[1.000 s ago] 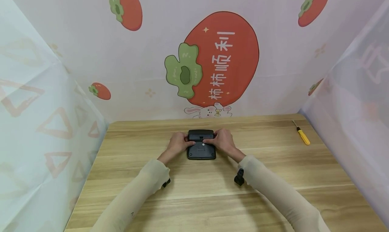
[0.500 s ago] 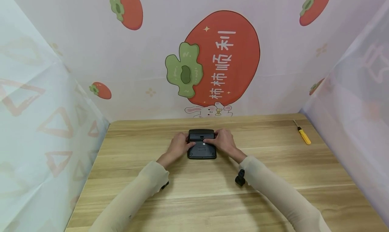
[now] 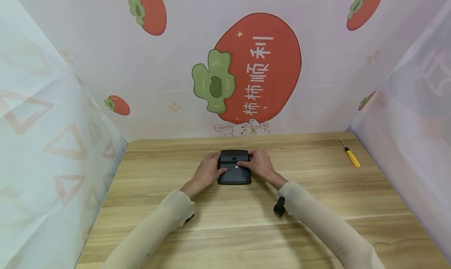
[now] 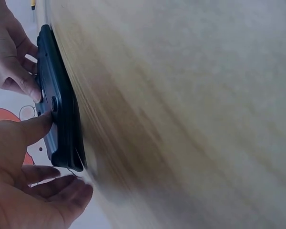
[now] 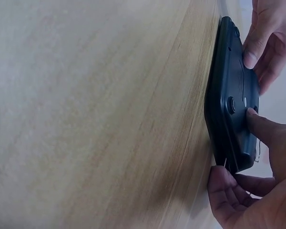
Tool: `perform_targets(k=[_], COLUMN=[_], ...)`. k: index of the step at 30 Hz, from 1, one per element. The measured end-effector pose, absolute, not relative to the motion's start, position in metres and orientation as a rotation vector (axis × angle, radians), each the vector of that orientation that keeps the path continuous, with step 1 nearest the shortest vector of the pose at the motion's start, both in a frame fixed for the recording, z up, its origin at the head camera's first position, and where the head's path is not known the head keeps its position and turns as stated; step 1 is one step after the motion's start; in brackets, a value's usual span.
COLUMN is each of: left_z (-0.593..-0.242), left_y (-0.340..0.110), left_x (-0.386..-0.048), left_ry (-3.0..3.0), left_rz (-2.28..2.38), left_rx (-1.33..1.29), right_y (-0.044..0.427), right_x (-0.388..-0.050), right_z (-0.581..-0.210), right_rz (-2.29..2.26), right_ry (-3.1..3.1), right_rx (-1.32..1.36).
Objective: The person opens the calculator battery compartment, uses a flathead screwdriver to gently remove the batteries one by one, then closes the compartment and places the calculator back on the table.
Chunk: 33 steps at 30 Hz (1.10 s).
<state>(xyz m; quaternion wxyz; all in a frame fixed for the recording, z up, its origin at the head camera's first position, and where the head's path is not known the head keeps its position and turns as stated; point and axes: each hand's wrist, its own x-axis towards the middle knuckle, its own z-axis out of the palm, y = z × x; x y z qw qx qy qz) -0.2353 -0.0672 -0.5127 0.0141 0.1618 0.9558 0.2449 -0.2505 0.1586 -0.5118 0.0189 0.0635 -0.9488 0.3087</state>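
A black calculator (image 3: 235, 177) lies underside up on the wooden table, its battery cover and small round feet showing. My left hand (image 3: 205, 171) holds its left side, the thumb resting on the underside and the fingers along the edge. In the left wrist view those fingers (image 4: 62, 193) curve beside the calculator's edge, close to the tabletop. Opposite, my right hand (image 3: 260, 164) grips the right side, thumb pressed near the battery cover. From the right wrist view, its curled fingers (image 5: 224, 188) meet the calculator's (image 5: 219, 95) lower corner. The face of the calculator is hidden.
A yellow-handled screwdriver (image 3: 352, 157) lies at the table's back right. Behind the table (image 3: 232, 233) hangs a printed cloth (image 3: 158, 73) with persimmons, and pale cloth also closes both sides. A small black device (image 3: 279, 207) sits at the right wrist.
My left hand has shifted slightly, its thumb sliding lower on the calculator and its fingers reaching the upper left corner. The right hand and calculator stay nearly where they were.
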Motion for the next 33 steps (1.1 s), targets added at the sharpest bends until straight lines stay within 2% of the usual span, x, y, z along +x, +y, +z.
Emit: perform_targets(k=[15, 22, 33], left_z=[-0.5155, -0.5181, -0.5197], left_y=[-0.0721, -0.0726, -0.0717], left_x=[-0.2303, -0.2301, -0.2311], left_ry=[2.98, 2.962, 2.953], left_rz=[0.556, 0.505, 0.453], left_rx=[0.746, 0.768, 0.781], right_y=[0.1587, 0.1588, 0.1626], right_x=[-0.2534, -0.254, -0.2571], right_z=[-0.5076, -0.507, -0.507], right_rz=[0.833, 0.79, 0.708], right_ry=[-2.974, -2.986, -2.918], right_rx=[0.284, 0.311, 0.528])
